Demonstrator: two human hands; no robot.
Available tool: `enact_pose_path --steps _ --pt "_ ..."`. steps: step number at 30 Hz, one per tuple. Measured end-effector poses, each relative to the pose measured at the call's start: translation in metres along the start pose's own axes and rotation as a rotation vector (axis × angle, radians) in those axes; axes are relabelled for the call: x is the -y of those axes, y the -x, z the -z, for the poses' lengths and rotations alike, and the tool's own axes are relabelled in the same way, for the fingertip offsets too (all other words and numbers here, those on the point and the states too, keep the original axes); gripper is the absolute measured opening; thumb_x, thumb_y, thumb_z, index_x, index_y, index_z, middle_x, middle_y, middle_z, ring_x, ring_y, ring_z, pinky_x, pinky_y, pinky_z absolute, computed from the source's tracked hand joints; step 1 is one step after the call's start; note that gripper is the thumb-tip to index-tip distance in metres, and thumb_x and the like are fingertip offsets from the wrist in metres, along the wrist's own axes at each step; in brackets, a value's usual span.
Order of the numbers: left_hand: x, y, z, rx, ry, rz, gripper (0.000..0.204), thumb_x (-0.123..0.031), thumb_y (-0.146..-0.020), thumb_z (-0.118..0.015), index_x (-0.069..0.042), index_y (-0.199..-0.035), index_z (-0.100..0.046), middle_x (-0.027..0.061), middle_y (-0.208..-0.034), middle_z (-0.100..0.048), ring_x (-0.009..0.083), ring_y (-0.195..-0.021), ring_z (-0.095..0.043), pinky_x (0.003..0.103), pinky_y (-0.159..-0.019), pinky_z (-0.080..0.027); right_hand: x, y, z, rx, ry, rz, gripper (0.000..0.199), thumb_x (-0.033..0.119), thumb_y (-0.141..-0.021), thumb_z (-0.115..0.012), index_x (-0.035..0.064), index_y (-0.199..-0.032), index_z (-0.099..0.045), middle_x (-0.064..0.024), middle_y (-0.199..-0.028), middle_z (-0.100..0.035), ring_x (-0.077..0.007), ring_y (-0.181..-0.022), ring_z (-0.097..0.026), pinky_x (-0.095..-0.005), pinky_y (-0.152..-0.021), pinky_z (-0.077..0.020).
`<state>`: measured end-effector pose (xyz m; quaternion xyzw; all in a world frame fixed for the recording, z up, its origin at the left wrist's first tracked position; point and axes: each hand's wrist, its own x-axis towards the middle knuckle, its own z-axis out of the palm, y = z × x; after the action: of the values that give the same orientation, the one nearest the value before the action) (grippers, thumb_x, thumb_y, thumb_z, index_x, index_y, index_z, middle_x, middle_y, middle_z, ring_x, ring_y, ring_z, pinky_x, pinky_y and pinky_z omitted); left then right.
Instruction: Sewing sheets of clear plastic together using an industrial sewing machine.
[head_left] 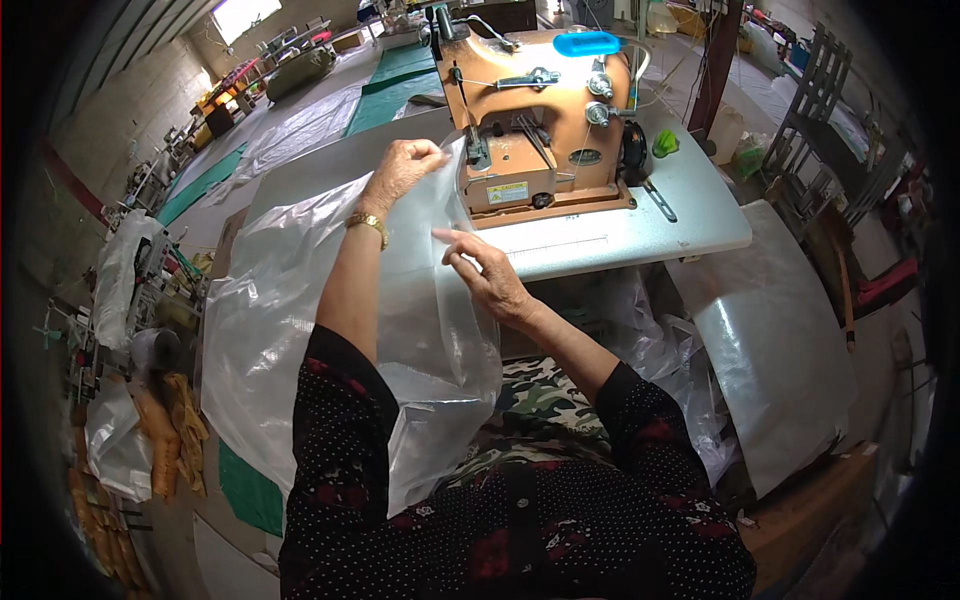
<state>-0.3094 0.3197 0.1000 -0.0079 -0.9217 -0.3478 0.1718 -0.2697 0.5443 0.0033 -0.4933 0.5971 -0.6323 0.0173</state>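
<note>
Nearest to us is the shirt [530,540], dark with white dots and red flowers, its sleeves reaching forward; beyond it we see camouflage cloth [545,405]. The sheet [290,300], translucent plastic, covers the left of the table [640,235] and hangs over the front. We trace its long axis from the machine [575,130] down toward the lap, its narrow upper end pointing at the needle area and its right edge folded lengthwise. The left hand [408,170] has thumb and fingers drawn together at that upper end; we cannot tell whether they clamp it. The right hand [490,275] extends its index finger to the fold, the other fingers curled; whether it pinches plastic, we cannot tell. We follow the table's front edge rightward from the right hand to a rounded corner; pale tabletop shows before the machine and to its right, where a slotted bar [661,201] lies. At lower right we note a brown box [815,505], its contents hidden from us, and above it a second sheet [775,340], sloping downward beside the table.
</note>
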Motion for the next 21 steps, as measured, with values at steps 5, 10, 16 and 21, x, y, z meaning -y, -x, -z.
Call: enact_pose_path --steps 5,10,16,21 --pt "-0.021 0.024 0.025 -0.075 -0.045 -0.084 0.021 -0.017 -0.086 -0.07 0.002 -0.081 -0.064 0.0028 -0.075 -0.065 0.0091 -0.071 -0.056 0.026 -0.07 -0.046 -0.02 -0.002 -0.007 -0.456 -0.02 -0.339 0.036 0.024 -0.096 -0.058 -0.0045 -0.119 -0.056 -0.0209 -0.124 -0.061 -0.0292 -0.117 -0.058 -0.0392 -0.098 -0.0457" --pt "-0.042 0.04 0.04 -0.095 -0.017 -0.099 0.011 -0.01 -0.088 -0.061 -0.001 -0.093 -0.067 0.0026 -0.08 -0.068 0.0087 -0.076 -0.06 0.026 -0.071 -0.048 -0.043 -0.032 -0.018 -0.396 0.209 -0.513 0.05 0.027 -0.087 -0.068 -0.0058 -0.123 -0.053 -0.0239 -0.109 -0.064 -0.0359 -0.107 -0.062 -0.0438 -0.093 -0.0469" --pt "-0.067 0.053 0.04 -0.117 -0.011 -0.228 0.012 -0.012 -0.092 -0.06 -0.001 -0.095 -0.064 0.0059 -0.079 -0.063 0.0128 -0.072 -0.056 0.029 -0.068 -0.047 -0.041 -0.046 -0.016 -0.186 0.036 -0.528 0.028 0.025 -0.088 -0.065 -0.0025 -0.084 -0.065 -0.016 -0.071 -0.067 -0.0286 -0.071 -0.068 -0.0397 -0.068 -0.0523" --pt "-0.098 0.058 0.031 -0.08 -0.331 -0.203 0.014 -0.018 -0.092 -0.063 -0.005 -0.094 -0.067 0.01 -0.076 -0.066 0.0218 -0.069 -0.064 0.033 -0.067 -0.049 -0.012 0.01 0.005 -0.279 -0.065 -0.381 0.028 0.023 -0.092 -0.062 -0.0029 -0.079 -0.064 -0.0111 -0.063 -0.063 -0.0201 -0.059 -0.063 -0.0334 -0.057 -0.0488"
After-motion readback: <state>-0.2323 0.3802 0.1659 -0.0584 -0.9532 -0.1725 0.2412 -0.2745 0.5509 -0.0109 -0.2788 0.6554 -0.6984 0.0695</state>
